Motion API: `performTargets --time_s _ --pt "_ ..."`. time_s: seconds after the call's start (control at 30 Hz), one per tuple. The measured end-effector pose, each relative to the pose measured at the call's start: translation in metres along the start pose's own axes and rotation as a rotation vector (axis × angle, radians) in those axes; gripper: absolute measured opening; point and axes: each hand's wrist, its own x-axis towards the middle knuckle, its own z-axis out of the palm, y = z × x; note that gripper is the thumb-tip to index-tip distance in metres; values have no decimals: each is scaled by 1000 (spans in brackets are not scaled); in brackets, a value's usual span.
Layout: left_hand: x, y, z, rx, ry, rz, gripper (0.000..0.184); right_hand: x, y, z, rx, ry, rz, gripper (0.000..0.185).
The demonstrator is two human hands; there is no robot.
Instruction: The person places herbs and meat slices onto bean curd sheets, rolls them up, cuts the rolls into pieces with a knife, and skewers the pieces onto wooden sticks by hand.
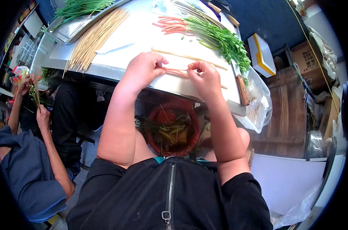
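Observation:
Near the front edge of the white work surface, my left hand [145, 70] pinches one end of a thin pinkish-orange strip [176, 72]. My right hand [205, 78] is closed at the strip's other end, with a small orange bit at its fingertips. Just beyond both hands lies a long pale stick [189, 58]. More pinkish-red strips [173, 25] are piled at the back, beside a bunch of leafy greens [223, 38]. To the left of my hands, many bamboo skewers [97, 38] are spread out.
A wooden-handled knife [242, 90] lies at the right edge, by a plastic-lined container [258, 103] of skewers. A metal tray [68, 36] with long greens stands at back left. Below sits a red basket [151, 140] of scraps. A co-worker's hands [42, 117] hold thin stems at left.

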Motion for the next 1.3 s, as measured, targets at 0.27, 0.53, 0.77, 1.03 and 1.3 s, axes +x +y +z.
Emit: performTargets --time_s 0.27,0.53,0.77,1.03,1.3 --pt "-1 6 -4 76 8 46 25 -28 37 -63 -105 83 95 14" --pt "10 32 43 177 84 401 19 -52 58 -105 -407 197 25 30" --pt "26 15 16 77 393 79 15 -41 55 -104 -383 258 -184 24" --pt "17 8 7 -314 284 -151 18 -33 45 -80 -520 68 -435 9" --pt "16 29 33 245 -57 243 11 -40 60 -87 -556 115 -454 8"
